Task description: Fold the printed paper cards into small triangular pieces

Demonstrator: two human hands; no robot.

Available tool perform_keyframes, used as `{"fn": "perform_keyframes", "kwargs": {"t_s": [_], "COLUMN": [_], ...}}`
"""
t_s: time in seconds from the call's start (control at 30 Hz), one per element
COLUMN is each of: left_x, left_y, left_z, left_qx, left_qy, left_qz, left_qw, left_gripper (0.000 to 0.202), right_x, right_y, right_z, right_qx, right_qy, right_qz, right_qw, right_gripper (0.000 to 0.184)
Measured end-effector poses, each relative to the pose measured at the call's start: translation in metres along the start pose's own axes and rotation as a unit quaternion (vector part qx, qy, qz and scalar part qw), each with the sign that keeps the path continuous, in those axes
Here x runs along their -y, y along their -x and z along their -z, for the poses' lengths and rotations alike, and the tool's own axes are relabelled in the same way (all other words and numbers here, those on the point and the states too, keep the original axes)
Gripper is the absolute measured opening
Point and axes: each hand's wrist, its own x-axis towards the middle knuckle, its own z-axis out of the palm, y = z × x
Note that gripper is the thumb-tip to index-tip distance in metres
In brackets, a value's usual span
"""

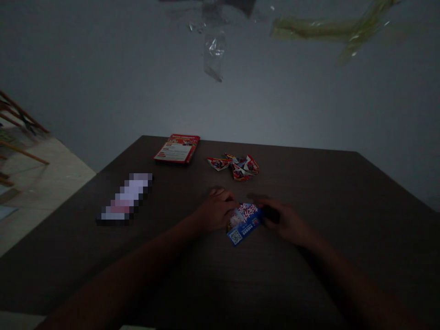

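Note:
A blue printed leaflet (244, 223) with white lettering and a QR code lies on the table between my hands, set at a slant. My left hand (217, 210) has its fingers curled down onto the leaflet's upper left side. At the right edge, my right hand (283, 220) pinches the paper between thumb and fingers. A dark patch inside that grip could be shadow or an object; I cannot make it out. Just beyond the hands sits a red and white folded-paper piece (237, 166) with several pointed flaps.
A stack of red and white leaflets (177, 149) is at the far left of the dark wooden table (330, 192). A phone-like device (127, 197), its screen blurred out, lies to the left. The wall (275, 105) stands against the table's far edge.

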Motion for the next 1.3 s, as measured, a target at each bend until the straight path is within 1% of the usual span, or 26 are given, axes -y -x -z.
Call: {"fn": "perform_keyframes", "kwargs": {"t_s": [0.1, 0.17, 0.33, 0.57, 0.8, 1.0, 1.07, 1.17, 1.3], "left_x": [-0.002, -0.004, -0.006, -0.007, -0.01, -0.011, -0.012, -0.013, -0.014], "left_y": [-0.001, -0.002, -0.002, -0.001, 0.001, 0.002, 0.002, 0.002, 0.002], "left_z": [0.002, 0.003, 0.003, 0.004, 0.006, 0.005, 0.005, 0.006, 0.006], "left_qx": [0.003, 0.012, 0.025, 0.022, 0.021, 0.024, 0.024, 0.023, 0.02], "left_qy": [-0.008, -0.017, -0.026, -0.01, -0.003, -0.005, -0.014, -0.022, -0.029], "left_qz": [-0.007, -0.017, -0.035, -0.039, -0.039, -0.043, -0.043, -0.044, -0.046], "left_qw": [1.0, 1.0, 0.999, 0.999, 0.999, 0.999, 0.999, 0.999, 0.998], "left_gripper": [0.024, 0.022, 0.022, 0.023, 0.038, 0.064, 0.07, 0.07, 0.063], "right_x": [0.003, 0.003, -0.001, 0.0, 0.002, 0.002, 0.001, 0.0, 0.001], "right_y": [0.0, 0.001, 0.002, 0.001, 0.003, 0.003, 0.003, 0.003, 0.003], "right_z": [0.0, -0.001, -0.002, -0.002, -0.002, -0.003, -0.003, -0.004, -0.004], "right_qx": [0.016, 0.022, 0.035, 0.043, 0.046, 0.04, 0.041, 0.045, 0.044], "right_qy": [0.008, 0.019, 0.043, 0.045, 0.062, 0.061, 0.06, 0.063, 0.068], "right_qz": [0.035, 0.049, 0.052, 0.052, 0.042, 0.06, 0.064, 0.069, 0.073], "right_qw": [0.999, 0.998, 0.997, 0.997, 0.996, 0.996, 0.995, 0.995, 0.994], "right_gripper": [0.044, 0.045, 0.049, 0.043, 0.041, 0.036, 0.035, 0.034, 0.03]}}
